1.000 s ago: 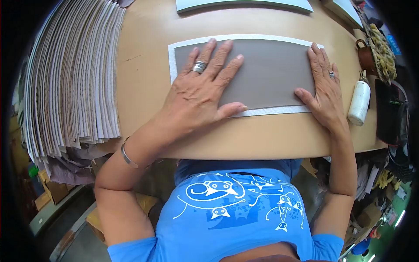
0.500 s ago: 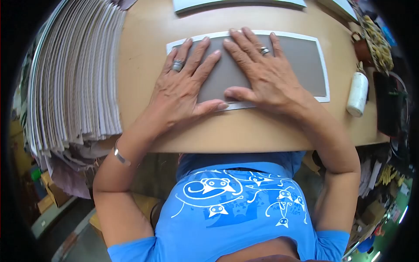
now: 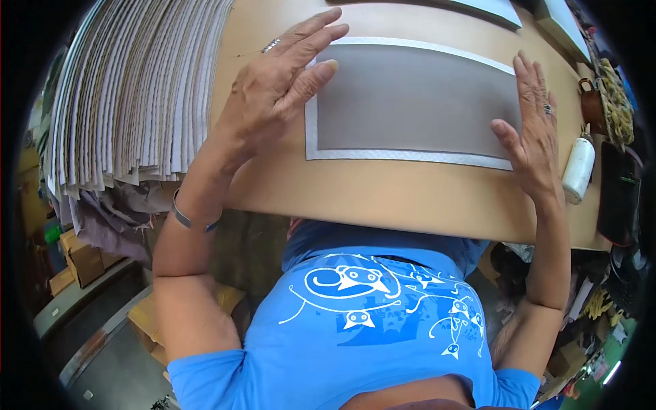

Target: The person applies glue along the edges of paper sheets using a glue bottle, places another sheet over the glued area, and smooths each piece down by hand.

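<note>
A grey rectangular sheet [image 3: 417, 102] lies on a slightly larger white textured sheet [image 3: 410, 156], which shows as a border around it. My left hand [image 3: 277, 85] is over the upper left corner of the sheets, fingers extended and turned sideways, holding nothing. At the right edge, my right hand [image 3: 535, 137] has its fingers stretched upward and thumb apart, also holding nothing. Just right of that hand is a white bottle [image 3: 579, 167] with a narrow tip.
On the left of the tan table [image 3: 383, 195] is a large fanned stack of sheets [image 3: 137, 89]. Pale flat boards [image 3: 488, 9] are at the far edge. A brown pot [image 3: 592, 106], a bundle of yellowish strands [image 3: 616, 102] and a dark case [image 3: 618, 195] stand on the right.
My left hand has moved up off the grey sheet and turned on its side. My right hand has gone from the sheet's middle to its right edge. The camera view has shifted.
</note>
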{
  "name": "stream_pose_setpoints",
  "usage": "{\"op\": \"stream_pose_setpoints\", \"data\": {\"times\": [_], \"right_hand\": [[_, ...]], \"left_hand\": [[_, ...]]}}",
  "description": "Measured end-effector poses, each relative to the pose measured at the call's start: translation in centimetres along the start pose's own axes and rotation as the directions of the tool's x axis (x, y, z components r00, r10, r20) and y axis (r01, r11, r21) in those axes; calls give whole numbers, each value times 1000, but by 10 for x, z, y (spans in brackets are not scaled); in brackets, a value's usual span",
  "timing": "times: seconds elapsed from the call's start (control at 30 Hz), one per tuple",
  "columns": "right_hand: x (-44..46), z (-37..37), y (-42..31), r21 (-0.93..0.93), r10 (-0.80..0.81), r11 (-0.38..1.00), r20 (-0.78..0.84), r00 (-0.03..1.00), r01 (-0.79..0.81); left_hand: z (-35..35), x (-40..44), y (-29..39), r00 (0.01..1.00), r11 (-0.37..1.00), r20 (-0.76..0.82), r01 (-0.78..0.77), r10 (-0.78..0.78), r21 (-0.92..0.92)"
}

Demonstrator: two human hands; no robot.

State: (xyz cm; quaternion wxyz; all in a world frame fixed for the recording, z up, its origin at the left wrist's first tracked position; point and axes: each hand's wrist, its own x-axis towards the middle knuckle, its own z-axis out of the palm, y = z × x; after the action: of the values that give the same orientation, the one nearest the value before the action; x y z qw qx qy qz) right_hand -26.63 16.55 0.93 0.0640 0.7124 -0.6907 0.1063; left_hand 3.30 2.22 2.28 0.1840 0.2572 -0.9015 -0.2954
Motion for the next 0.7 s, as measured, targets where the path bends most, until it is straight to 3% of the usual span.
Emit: {"op": "stream_pose_setpoints", "data": {"times": [0.07, 0.17, 0.3, 0.4, 0.43, 0.53, 0.67, 0.7], "right_hand": [[-3, 14, -5, -29, -8, 1000, 68, 998, 10], [0, 3, -6, -9, 2, 1000, 109, 994, -2], [2, 5, -5, -66, 28, 998, 56, 998, -24], [1, 2, -1, 9, 37, 999, 159, 987, -39], [1, -1, 3, -39, 51, 998, 70, 996, -49], [-3, 9, 23, -96, 118, 990, 118, 986, -107], [-7, 16, 21, -33, 142, 990, 60, 988, -140], [-7, 16, 22, -28, 142, 990, 50, 989, -141]], "left_hand": [[3, -7, -4, 993, 929, 44, -115, 106, 353], [17, -20, -3, 994, 847, 92, -95, 54, 523], [12, -20, -3, 993, 874, 118, -84, 31, 478], [5, -11, -2, 992, 915, 125, -63, 14, 399], [7, -11, -2, 995, 923, 99, -31, -8, 385], [7, -6, 4, 997, 946, 47, 40, -58, 321], [-7, 7, 8, 993, 957, 60, 77, -98, 280], [-8, 11, 3, 991, 981, 46, 117, -125, 152]]}}
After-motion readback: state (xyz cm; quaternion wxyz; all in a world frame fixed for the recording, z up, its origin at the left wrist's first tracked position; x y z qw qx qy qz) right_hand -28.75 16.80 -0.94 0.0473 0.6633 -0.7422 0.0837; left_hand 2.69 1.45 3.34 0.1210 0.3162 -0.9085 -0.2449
